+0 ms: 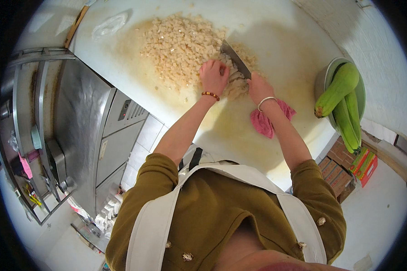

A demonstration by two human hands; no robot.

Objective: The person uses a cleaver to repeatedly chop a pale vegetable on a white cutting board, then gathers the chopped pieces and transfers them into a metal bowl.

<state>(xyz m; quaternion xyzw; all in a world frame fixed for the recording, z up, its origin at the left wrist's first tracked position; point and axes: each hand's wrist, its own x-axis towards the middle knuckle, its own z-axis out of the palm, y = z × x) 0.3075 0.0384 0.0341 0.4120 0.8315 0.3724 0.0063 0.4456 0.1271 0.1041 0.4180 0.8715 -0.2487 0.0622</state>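
Observation:
My right hand (260, 88) grips the handle of a wide-bladed kitchen knife (236, 60), whose blade points away from me and to the left. Left of the blade, my left hand (214, 76) has its fingers curled down on pale, translucent food pieces (236, 88); its fingertips are partly hidden. Some of these pieces are in slices beside the blade. A broad heap of small pale diced food (179, 50) spreads beyond and left of my left hand. More fine bits (249, 57) lie just right of the blade. All of it rests on a white worktop (291, 44).
A pink cloth (263, 122) lies under my right forearm. Green squashes (341, 89) stick out of a round tub (320, 81) at the right edge. Crumpled clear plastic (110, 25) lies far left. A steel kitchen unit (81, 101) stands left; cardboard boxes (335, 169) sit low right.

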